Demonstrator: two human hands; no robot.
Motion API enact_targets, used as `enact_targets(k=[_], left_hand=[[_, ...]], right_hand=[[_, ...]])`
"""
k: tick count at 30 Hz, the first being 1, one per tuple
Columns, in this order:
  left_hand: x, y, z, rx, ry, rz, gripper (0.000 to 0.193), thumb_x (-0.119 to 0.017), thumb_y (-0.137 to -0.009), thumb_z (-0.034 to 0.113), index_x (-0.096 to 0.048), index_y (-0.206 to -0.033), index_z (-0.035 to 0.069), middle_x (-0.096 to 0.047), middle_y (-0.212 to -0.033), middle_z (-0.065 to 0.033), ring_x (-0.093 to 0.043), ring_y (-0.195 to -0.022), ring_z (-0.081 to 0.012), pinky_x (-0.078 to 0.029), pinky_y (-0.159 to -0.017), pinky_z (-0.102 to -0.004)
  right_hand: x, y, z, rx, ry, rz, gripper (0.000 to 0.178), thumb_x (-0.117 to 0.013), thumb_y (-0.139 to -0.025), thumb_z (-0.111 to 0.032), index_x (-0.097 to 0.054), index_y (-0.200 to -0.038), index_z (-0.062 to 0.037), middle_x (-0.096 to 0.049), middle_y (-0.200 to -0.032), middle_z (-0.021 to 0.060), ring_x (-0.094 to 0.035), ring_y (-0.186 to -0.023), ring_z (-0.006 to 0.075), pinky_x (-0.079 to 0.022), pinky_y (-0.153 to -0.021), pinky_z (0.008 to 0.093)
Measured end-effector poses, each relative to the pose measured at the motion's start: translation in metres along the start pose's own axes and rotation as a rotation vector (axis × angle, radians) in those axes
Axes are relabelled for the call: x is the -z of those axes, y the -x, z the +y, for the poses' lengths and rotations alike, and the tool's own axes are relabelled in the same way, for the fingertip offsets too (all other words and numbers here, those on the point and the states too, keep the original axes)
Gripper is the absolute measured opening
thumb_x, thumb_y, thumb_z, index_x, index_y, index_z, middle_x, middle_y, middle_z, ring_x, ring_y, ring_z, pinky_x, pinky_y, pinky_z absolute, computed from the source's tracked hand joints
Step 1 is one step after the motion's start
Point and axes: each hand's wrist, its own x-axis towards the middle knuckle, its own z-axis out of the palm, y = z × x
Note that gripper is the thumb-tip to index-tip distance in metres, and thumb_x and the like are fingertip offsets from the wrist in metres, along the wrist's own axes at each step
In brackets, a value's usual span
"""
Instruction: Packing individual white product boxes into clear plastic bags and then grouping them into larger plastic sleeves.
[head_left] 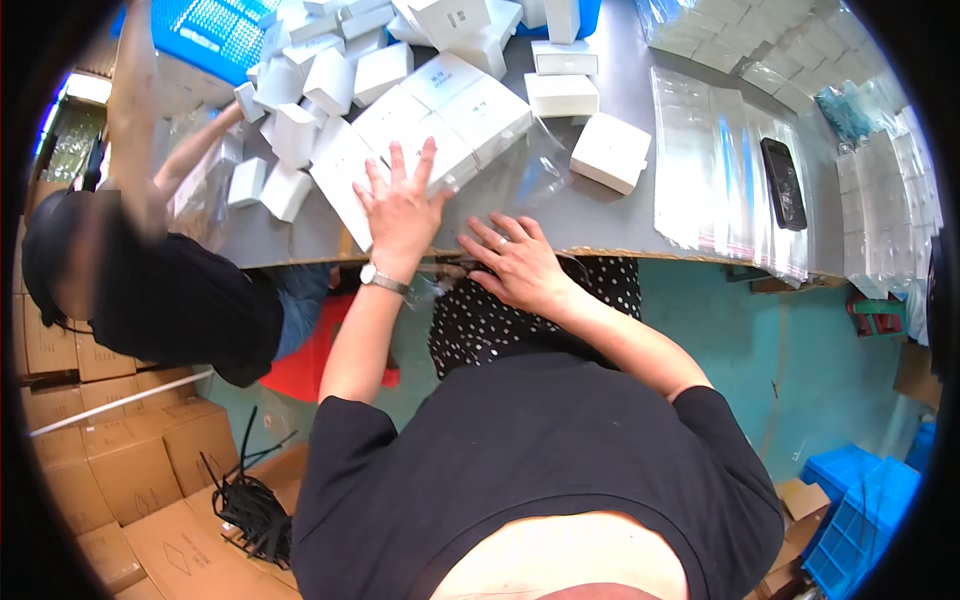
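Small white boxes (pixel 485 108) lie side by side in a flat block on the grey table. My left hand (pixel 402 215), with a watch on its wrist, rests on the near side of this block, fingers spread. Clear plastic film (pixel 543 165) shows at the block's right side; whether it wraps the boxes I cannot tell. At the table's front edge, my right hand (pixel 517 262) has its fingers stretched out and apart, with nothing seen in it. A single white box (pixel 610 152) sits to the right of the film.
Loose white boxes (pixel 330 82) heap up at the back left beside a blue basket (pixel 205 35). Clear plastic bags (pixel 690 160) and a phone (pixel 783 183) lie at right, near stacked wrapped boxes (pixel 880 190). A co-worker (pixel 180 300) reaches in from the left.
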Motion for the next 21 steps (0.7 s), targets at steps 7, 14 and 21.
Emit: enact_targets(k=[7,14,21], left_hand=[[-0.004,-0.024,0.026,0.015,0.077,0.009,0.086,-0.07,-0.08,0.057,-0.034,-0.153,0.027,-0.039,-0.15,-0.0243,-0.034,-0.135,-0.0536,-0.033,-0.102,-0.069],[-0.022,-0.058,0.052,-0.009,-0.037,0.074,0.074,-0.064,-0.086,0.055,-0.043,-0.148,0.021,-0.044,-0.145,-0.027,-0.041,-0.129,-0.0578,-0.033,-0.105,-0.0668],[-0.021,-0.049,0.04,-0.048,-0.019,0.131,0.069,-0.066,-0.084,0.054,-0.049,-0.144,0.024,-0.053,-0.14,-0.0224,-0.048,-0.123,-0.0559,-0.039,-0.106,-0.056]], right_hand=[[0.002,0.0,0.009,0.039,-0.014,-0.04,0.056,-0.065,-0.087,-0.041,-0.056,-0.135,-0.0138,-0.051,-0.142,0.0071,-0.046,-0.128,0.0291,-0.034,-0.103,0.0447],[0.002,-0.001,-0.007,-0.023,-0.044,0.043,0.057,-0.068,-0.083,-0.042,-0.059,-0.129,-0.0102,-0.052,-0.137,0.0102,-0.045,-0.124,0.0294,-0.036,-0.101,0.0444],[0.008,-0.003,0.026,0.111,-0.236,0.012,0.041,-0.068,-0.083,-0.034,-0.066,-0.113,-0.0066,-0.064,-0.118,0.0109,-0.053,-0.116,0.0282,-0.042,-0.095,0.0414]])
